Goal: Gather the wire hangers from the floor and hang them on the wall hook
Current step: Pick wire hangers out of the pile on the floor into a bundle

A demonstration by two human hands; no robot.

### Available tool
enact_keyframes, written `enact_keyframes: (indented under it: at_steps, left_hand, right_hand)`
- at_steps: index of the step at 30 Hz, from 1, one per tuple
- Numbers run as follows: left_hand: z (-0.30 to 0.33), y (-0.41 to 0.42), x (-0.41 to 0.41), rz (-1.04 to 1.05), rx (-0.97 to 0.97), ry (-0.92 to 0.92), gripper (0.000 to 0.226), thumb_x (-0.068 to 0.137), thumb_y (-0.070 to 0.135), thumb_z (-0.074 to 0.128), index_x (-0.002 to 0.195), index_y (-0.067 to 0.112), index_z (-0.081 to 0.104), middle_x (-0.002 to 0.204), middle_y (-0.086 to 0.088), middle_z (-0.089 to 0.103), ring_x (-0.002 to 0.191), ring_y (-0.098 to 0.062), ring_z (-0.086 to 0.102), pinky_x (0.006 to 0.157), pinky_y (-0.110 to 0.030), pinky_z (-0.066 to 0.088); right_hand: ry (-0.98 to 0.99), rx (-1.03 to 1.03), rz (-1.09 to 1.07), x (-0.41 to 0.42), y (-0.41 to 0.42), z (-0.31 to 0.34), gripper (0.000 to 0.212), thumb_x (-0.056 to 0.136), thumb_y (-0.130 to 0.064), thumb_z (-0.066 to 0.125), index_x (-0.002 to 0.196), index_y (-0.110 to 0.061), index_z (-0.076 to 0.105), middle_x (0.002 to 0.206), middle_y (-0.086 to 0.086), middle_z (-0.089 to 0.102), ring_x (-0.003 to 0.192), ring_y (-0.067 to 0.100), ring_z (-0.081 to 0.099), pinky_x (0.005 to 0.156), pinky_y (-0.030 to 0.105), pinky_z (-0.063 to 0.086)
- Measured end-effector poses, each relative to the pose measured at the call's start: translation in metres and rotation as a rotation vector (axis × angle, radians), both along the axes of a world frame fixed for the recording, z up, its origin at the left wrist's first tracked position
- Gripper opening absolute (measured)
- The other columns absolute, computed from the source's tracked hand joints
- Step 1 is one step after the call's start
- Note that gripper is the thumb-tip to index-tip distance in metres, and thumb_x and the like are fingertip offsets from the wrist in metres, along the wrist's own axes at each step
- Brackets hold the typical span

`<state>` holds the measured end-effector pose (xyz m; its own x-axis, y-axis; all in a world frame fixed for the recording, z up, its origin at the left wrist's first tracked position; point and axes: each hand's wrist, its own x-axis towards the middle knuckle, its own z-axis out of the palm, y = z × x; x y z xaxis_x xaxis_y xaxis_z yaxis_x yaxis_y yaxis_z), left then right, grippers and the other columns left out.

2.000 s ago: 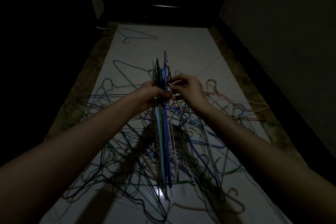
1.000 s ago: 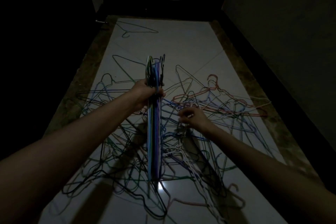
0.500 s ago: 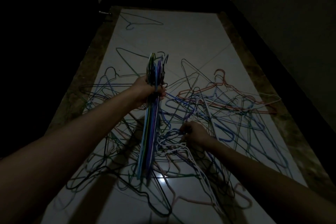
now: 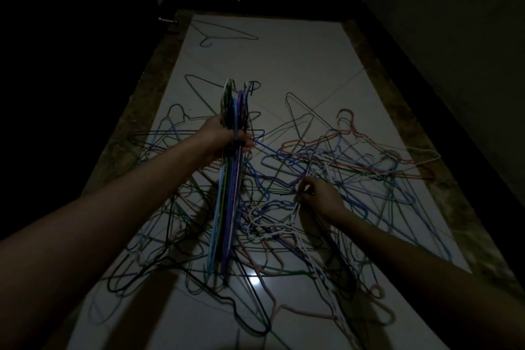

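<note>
From the head view, a pale tiled floor (image 4: 284,65) ran between dark walls. Thin coloured wire hangers (image 4: 355,167) sprawled tangled across it. The left hand (image 4: 224,136) gripped a gathered bundle (image 4: 227,202); the right hand (image 4: 318,196) pinched a white hanger (image 4: 309,258).

I can't separate single wires in the floor tangle (image 4: 326,179); darkness swallows both side walls. My forearms run off the bottom edge, and the white hangers (image 4: 321,264) blur.
</note>
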<state>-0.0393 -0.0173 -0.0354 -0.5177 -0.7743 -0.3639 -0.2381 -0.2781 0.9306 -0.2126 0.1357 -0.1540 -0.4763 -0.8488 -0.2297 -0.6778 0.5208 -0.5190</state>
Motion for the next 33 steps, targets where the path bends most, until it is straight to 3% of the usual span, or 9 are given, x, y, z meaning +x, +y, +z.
enact_keyframes:
  at_steps: [5,8,11,13,18,23,27,33]
  left_hand:
    - [0.001,-0.001,0.002,-0.008,-0.005,0.001,0.030,0.080,-0.017,0.056,0.105,-0.001,0.054,0.084,-0.014,0.063,0.066,-0.019,0.065,0.051,-0.021,0.053]
    - [0.005,0.001,0.001,-0.021,-0.028,0.003,0.027,0.082,-0.016,0.055,0.104,0.000,0.054,0.083,-0.012,0.062,0.066,-0.018,0.064,0.047,-0.018,0.050]
    - [0.009,0.004,-0.001,-0.019,-0.040,0.004,0.023,0.082,-0.017,0.053,0.091,0.005,0.054,0.079,-0.012,0.061,0.054,-0.011,0.064,0.044,-0.016,0.048]
    - [0.011,0.004,-0.002,-0.012,-0.033,0.012,0.024,0.082,-0.018,0.053,0.091,0.004,0.054,0.079,-0.013,0.061,0.058,-0.014,0.063,0.045,-0.017,0.049]
    - [0.019,0.007,-0.003,0.016,-0.025,0.030,0.024,0.082,-0.018,0.053,0.091,0.004,0.055,0.081,-0.014,0.061,0.066,-0.020,0.061,0.046,-0.019,0.051]
    - [0.030,0.009,-0.001,0.014,-0.044,0.033,0.026,0.081,-0.015,0.056,0.101,0.002,0.055,0.082,-0.011,0.062,0.066,-0.018,0.063,0.045,-0.017,0.049]
    - [0.037,0.009,0.002,0.010,-0.073,0.007,0.024,0.083,-0.013,0.056,0.086,0.011,0.056,0.081,-0.009,0.064,0.065,-0.015,0.064,0.046,-0.017,0.050]
    - [0.043,0.010,0.006,0.000,-0.104,0.031,0.024,0.082,-0.015,0.054,0.086,0.009,0.056,0.081,-0.012,0.063,0.060,-0.014,0.066,0.049,-0.019,0.053]
  right_hand:
    - [-0.090,-0.013,-0.093,-0.007,0.004,-0.002,0.009,0.090,-0.003,0.054,0.095,-0.009,0.059,0.095,0.011,0.065,0.089,0.026,0.063,0.076,0.034,0.052]
    - [-0.072,-0.010,-0.046,-0.005,0.004,0.001,0.015,0.089,-0.004,0.057,0.103,-0.005,0.061,0.097,0.011,0.064,0.084,0.020,0.058,0.075,0.031,0.048]
    - [-0.051,-0.134,-0.104,-0.002,-0.002,0.013,0.015,0.090,-0.007,0.056,0.104,-0.006,0.063,0.094,0.007,0.066,0.084,0.016,0.060,0.081,0.034,0.051]
    - [-0.049,-0.261,-0.147,-0.004,-0.009,0.025,0.017,0.092,-0.005,0.054,0.105,-0.004,0.065,0.101,0.010,0.068,0.093,0.021,0.062,0.085,0.037,0.051]
    - [-0.074,-0.499,-0.211,-0.011,-0.022,0.069,0.019,0.092,-0.002,0.050,0.101,-0.001,0.067,0.096,0.007,0.066,0.083,0.009,0.056,0.067,0.014,0.042]
    - [-0.066,-0.585,-0.259,-0.018,-0.029,0.094,0.017,0.092,-0.009,0.053,0.099,-0.007,0.069,0.104,0.010,0.065,0.089,0.013,0.055,0.076,0.025,0.042]
    - [-0.036,-0.635,-0.275,-0.022,-0.030,0.109,0.015,0.092,-0.012,0.055,0.097,-0.011,0.069,0.105,0.011,0.063,0.091,0.018,0.058,0.075,0.024,0.042]
    - [0.003,-0.697,-0.235,-0.026,-0.026,0.134,0.015,0.091,-0.008,0.056,0.097,-0.011,0.069,0.101,0.010,0.062,0.086,0.013,0.055,0.071,0.027,0.046]
